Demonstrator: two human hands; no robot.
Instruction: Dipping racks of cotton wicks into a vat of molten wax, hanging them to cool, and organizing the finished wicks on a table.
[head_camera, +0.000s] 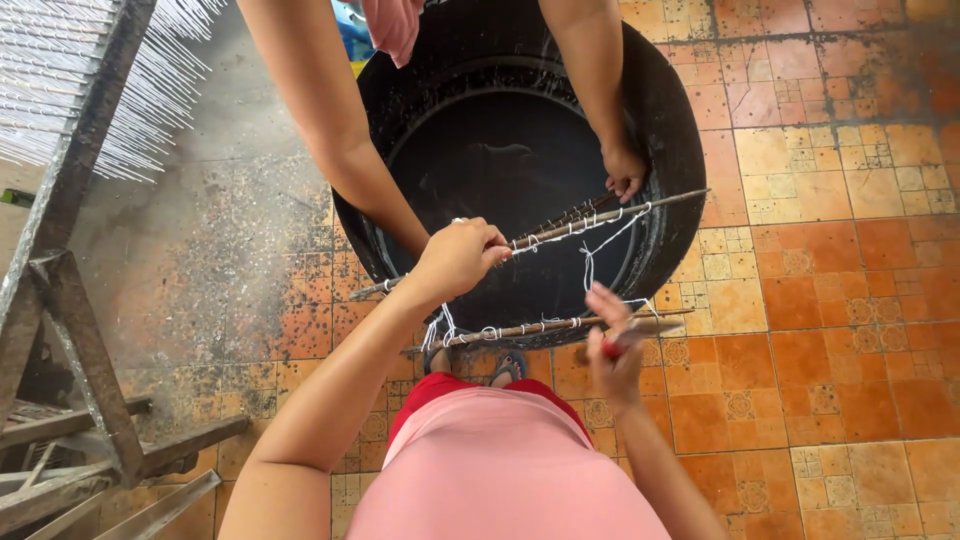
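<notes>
Left grip (458, 258) closed on 1 of 2 sticks (600, 215); right grip (612, 345) pinches red tool (612, 347); 1 black basin (680, 150).

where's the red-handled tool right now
In the head view it sits in the right hand, low and right of centre: the red-handled tool is just below the nearer stick at the black tub's near rim.

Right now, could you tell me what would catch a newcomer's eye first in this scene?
The big round black basin fills the upper middle of the view on the orange tiled floor. Two thin sticks strung with white string lie across it; the left hand grips the farther stick, while the right hand holds something red at the nearer one. Another person's hand rests at the basin's far side.
</notes>
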